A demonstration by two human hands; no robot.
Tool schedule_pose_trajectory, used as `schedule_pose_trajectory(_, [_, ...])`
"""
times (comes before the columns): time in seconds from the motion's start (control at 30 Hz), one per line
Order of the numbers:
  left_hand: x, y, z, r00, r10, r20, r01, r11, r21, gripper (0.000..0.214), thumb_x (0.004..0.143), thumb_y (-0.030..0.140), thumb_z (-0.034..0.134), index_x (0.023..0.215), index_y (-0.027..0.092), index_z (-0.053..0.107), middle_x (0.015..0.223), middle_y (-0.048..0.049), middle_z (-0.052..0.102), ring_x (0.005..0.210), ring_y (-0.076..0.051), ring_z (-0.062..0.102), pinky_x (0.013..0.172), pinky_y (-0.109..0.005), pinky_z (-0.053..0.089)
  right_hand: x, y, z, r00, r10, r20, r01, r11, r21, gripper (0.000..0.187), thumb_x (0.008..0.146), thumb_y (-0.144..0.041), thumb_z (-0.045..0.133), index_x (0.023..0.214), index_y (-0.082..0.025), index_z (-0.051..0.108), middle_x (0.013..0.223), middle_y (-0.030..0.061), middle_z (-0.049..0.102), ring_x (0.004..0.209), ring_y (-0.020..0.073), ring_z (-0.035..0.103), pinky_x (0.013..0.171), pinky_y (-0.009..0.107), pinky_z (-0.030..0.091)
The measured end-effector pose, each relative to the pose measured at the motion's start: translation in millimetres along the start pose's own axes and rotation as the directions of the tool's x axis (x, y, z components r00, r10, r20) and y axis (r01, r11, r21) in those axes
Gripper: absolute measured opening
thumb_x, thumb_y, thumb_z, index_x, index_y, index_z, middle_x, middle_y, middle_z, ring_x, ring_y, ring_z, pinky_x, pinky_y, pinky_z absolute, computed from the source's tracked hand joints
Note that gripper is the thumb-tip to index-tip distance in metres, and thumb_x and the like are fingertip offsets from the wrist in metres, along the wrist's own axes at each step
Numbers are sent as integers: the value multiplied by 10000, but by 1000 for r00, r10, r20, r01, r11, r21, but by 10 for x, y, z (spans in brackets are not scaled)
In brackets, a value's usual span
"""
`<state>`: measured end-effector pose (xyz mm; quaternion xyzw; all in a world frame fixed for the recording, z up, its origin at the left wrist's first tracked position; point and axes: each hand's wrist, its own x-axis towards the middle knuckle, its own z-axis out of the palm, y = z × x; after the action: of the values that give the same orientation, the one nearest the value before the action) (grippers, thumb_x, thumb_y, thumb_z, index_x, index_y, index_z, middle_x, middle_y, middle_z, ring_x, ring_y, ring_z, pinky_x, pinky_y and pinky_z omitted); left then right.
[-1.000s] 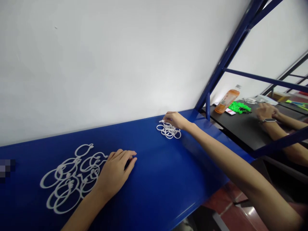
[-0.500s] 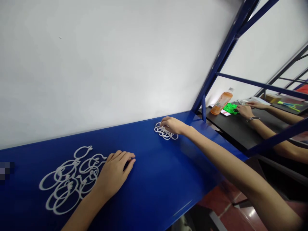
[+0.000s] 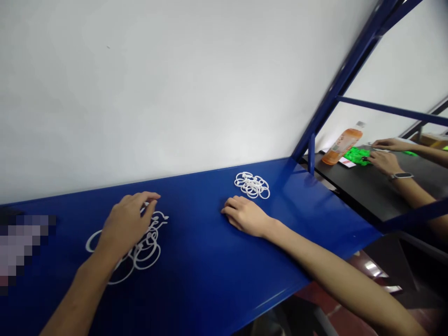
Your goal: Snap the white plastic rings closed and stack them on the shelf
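Observation:
My left hand (image 3: 128,221) is over the larger pile of thin white plastic rings (image 3: 147,266), covering much of it. Its fingers are bent and the thumb stands apart from them, with nothing seen in the grasp. Each ring has a small tab or clasp at one side, and they overlap loosely. My right hand (image 3: 247,215) rests on the blue table with its fingers curled in and no ring showing in them. Just beyond it lies a smaller cluster of white rings (image 3: 252,185), apart from the hand.
The blue table (image 3: 196,280) runs along a white wall, with a blue metal frame (image 3: 324,112) at right. Past the frame, another person's hands (image 3: 385,161) are at a black table with green pieces (image 3: 357,155) and an orange drink bottle (image 3: 342,145). A blurred patch covers the far left.
My right hand has drawn back from the smaller ring cluster toward me. My left hand has moved left and away from me, over the larger pile. The view has turned slightly left.

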<state>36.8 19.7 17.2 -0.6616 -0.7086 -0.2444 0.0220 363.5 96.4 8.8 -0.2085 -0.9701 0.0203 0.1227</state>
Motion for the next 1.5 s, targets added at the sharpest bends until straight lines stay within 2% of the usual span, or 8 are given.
schedule_pose_trajectory(0.13, [-1, -192, -31, 977, 54, 205, -51, 999, -20, 330, 901, 454, 458, 1048, 305, 713, 1108, -48, 725, 1054, -309, 593, 905, -468, 449, -38, 25, 43, 998, 27, -55, -21, 994, 105, 214, 1003, -190, 481, 1109, -146, 662, 1088, 115, 647, 957, 206, 593, 882, 351, 488])
schedule_pose_trajectory(0.3, [-33, -136, 52, 951, 117, 287, -135, 990, 43, 300, 915, 427, 472, 971, 331, 751, 1112, -31, 724, 1039, -311, 570, 896, -488, 412, -41, 55, 27, 997, 41, -62, -31, 989, 147, 199, 992, -181, 506, 1101, -148, 669, 1095, 111, 651, 973, 209, 598, 897, 365, 490])
schedule_pose_trajectory(0.4, [-27, -74, 90, 965, 152, 215, -166, 985, 50, 300, 931, 425, 465, 920, 302, 739, 1058, -41, 731, 1002, -290, 572, 893, -467, 413, -32, 35, 23, 997, 49, -68, -38, 988, 149, 193, 988, -175, 514, 1090, -143, 675, 1081, 112, 655, 965, 207, 600, 889, 366, 495])
schedule_pose_trajectory(0.63, [-74, 367, 57, 972, 141, -186, -165, 978, -124, 235, 946, 441, 502, 982, 264, 652, 988, -37, 704, 910, -223, 619, 860, -379, 487, -35, 13, -20, 995, 68, -72, -53, 981, 188, 212, 1010, -205, 493, 1117, -154, 669, 1063, 107, 672, 962, 213, 622, 880, 372, 518])
schedule_pose_trajectory(0.97, [-261, 947, 263, 992, 63, -106, -97, 933, -346, 112, 880, 332, 562, 842, 235, 604, 749, 18, 626, 657, -148, 573, 655, -283, 484, 28, -334, -20, 981, 86, -173, 2, 893, 451, 382, 943, -460, 633, 1187, -174, 564, 1131, 110, 667, 996, 218, 657, 862, 338, 539])
schedule_pose_trajectory(1.13, [-310, 966, 317, 992, 101, -69, -119, 935, -334, 142, 914, 359, 556, 967, 240, 611, 856, 3, 656, 731, -164, 600, 676, -298, 491, 36, -329, 40, 943, 267, -200, -78, 760, 645, 98, 967, -288, 596, 989, -192, 598, 860, 21, 663, 727, 135, 630, 683, 245, 511])
schedule_pose_trajectory(1.27, [-327, 949, 416, 968, 252, 1, -245, 944, -223, 179, 900, 415, 607, 929, 240, 628, 941, -19, 691, 903, -225, 623, 846, -392, 477, 62, -245, 16, 878, 445, -175, -190, 661, 726, 105, 938, -269, 606, 862, -200, 585, 760, -9, 647, 653, 124, 593, 634, 239, 483])
schedule_pose_trajectory(1.5, [-318, 987, 485, 944, 329, -1, -326, 935, -141, 196, 959, 365, 535, 908, 224, 662, 892, -33, 682, 860, -207, 582, 824, -382, 437, 61, -242, 11, 915, 393, -92, -184, 608, 772, 82, 942, -269, 593, 905, -198, 612, 761, -13, 661, 658, 124, 598, 648, 243, 484])
